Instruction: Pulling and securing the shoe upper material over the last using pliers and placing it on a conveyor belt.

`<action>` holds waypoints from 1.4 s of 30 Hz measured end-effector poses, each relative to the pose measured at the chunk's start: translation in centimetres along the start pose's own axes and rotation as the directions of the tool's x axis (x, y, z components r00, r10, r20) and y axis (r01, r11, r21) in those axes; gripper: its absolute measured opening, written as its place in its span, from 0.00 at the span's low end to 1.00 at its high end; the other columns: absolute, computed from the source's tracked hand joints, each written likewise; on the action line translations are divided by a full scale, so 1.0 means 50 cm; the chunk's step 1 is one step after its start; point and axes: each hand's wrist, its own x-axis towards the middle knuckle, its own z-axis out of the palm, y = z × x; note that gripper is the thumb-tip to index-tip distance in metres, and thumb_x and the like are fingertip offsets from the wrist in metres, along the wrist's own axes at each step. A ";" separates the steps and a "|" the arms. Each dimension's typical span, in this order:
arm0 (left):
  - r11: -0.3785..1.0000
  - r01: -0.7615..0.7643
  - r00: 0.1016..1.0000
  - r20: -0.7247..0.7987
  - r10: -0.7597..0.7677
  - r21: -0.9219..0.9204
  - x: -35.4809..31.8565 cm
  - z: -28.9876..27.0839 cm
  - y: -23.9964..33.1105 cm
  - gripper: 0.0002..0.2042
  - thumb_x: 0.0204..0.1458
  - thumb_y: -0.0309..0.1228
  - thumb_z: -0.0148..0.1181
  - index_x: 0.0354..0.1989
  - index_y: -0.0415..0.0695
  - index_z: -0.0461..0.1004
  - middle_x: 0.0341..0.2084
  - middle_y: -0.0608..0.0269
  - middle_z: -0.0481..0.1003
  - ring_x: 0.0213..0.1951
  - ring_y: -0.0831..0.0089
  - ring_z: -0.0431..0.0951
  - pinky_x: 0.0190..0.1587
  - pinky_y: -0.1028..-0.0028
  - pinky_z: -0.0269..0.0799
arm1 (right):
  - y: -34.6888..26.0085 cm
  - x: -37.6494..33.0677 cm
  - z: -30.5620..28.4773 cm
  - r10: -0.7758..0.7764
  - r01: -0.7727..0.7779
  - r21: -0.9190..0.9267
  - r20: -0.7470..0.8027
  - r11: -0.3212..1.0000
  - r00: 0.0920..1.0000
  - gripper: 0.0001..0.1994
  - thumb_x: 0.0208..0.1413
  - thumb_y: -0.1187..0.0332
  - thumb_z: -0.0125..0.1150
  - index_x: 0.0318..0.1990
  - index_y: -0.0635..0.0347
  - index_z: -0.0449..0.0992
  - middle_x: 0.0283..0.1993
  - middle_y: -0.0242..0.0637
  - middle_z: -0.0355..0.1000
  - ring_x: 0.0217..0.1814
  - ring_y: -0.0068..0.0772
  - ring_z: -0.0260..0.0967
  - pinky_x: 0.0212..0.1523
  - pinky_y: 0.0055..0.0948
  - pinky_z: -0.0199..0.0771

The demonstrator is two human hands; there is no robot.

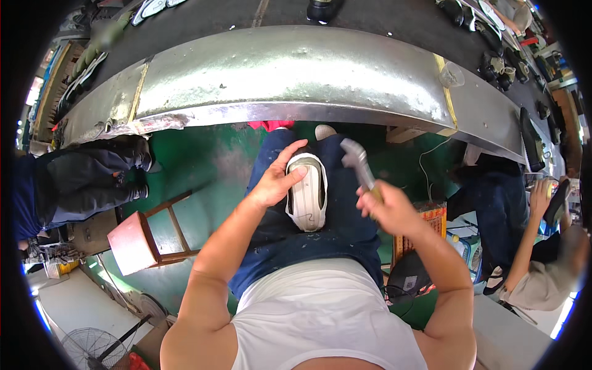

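Note:
A shoe (306,200) rests between my thighs, its pale underside turned up and a white edge running around it. My left hand (274,182) is closed around the far left part of this shoe, with the thumb pressed on the underside. To the right of it, my right hand (387,208) grips a hammer (366,176) by its handle. The metal hammer head is raised and apart from the shoe, slightly blurred. What lies beneath the shoe is hidden.
Ahead runs a metal-covered bench edge (277,80), with a dark surface (283,21) and several shoes beyond. A stool (132,243) lies left. At right are an orange basket (431,219) and a person (546,271) holding a shoe. Another person (80,179) stands left.

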 end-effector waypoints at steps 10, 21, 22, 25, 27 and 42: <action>0.861 -0.261 0.964 0.072 0.256 0.436 0.007 -0.012 -0.012 0.27 0.63 0.32 0.53 0.70 0.43 0.55 0.71 0.54 0.50 0.70 0.66 0.52 0.68 0.67 0.50 | 0.024 0.035 0.068 0.112 -0.183 0.216 0.303 0.959 0.947 0.17 0.66 0.61 0.53 0.53 0.65 0.73 0.39 0.36 0.78 0.42 0.24 0.72 0.42 0.27 0.73; 0.731 -0.276 0.936 0.001 0.353 0.624 0.006 -0.024 -0.016 0.19 0.61 0.24 0.52 0.62 0.40 0.65 0.63 0.53 0.64 0.65 0.65 0.63 0.67 0.68 0.55 | 0.043 0.098 0.069 0.038 0.013 -0.261 0.189 0.965 0.981 0.11 0.65 0.65 0.54 0.45 0.65 0.73 0.30 0.34 0.73 0.28 0.24 0.70 0.31 0.30 0.73; 0.731 -0.275 0.935 -0.004 0.355 0.625 0.007 -0.027 -0.018 0.19 0.61 0.24 0.52 0.62 0.40 0.65 0.63 0.53 0.64 0.65 0.65 0.63 0.67 0.68 0.55 | 0.066 0.104 0.085 -0.110 0.130 -0.304 0.080 0.944 0.991 0.13 0.62 0.63 0.58 0.40 0.67 0.72 0.32 0.51 0.75 0.31 0.53 0.74 0.34 0.40 0.74; 0.692 -0.318 0.907 -0.005 0.422 0.648 0.015 -0.035 -0.026 0.18 0.58 0.21 0.56 0.58 0.40 0.69 0.61 0.51 0.66 0.62 0.61 0.67 0.64 0.68 0.61 | 0.124 0.128 0.117 -0.319 0.266 -0.397 -0.072 0.879 0.945 0.12 0.61 0.63 0.60 0.42 0.66 0.73 0.35 0.52 0.75 0.36 0.57 0.75 0.37 0.43 0.75; 0.712 -0.306 0.914 -0.013 0.405 0.632 0.019 -0.038 -0.026 0.19 0.57 0.20 0.58 0.58 0.41 0.70 0.61 0.53 0.67 0.63 0.63 0.67 0.64 0.68 0.60 | 0.138 0.132 0.126 -0.377 0.303 -0.410 -0.112 0.860 0.919 0.12 0.61 0.65 0.60 0.44 0.66 0.73 0.36 0.52 0.75 0.38 0.58 0.75 0.39 0.45 0.75; 0.833 -0.178 0.932 -0.183 0.314 0.524 0.024 -0.027 -0.039 0.21 0.56 0.24 0.61 0.60 0.40 0.69 0.62 0.53 0.67 0.63 0.67 0.66 0.65 0.71 0.59 | -0.025 0.064 0.096 -0.311 0.258 -0.314 -0.129 0.913 0.942 0.15 0.63 0.61 0.57 0.43 0.69 0.71 0.31 0.49 0.74 0.34 0.55 0.73 0.41 0.41 0.72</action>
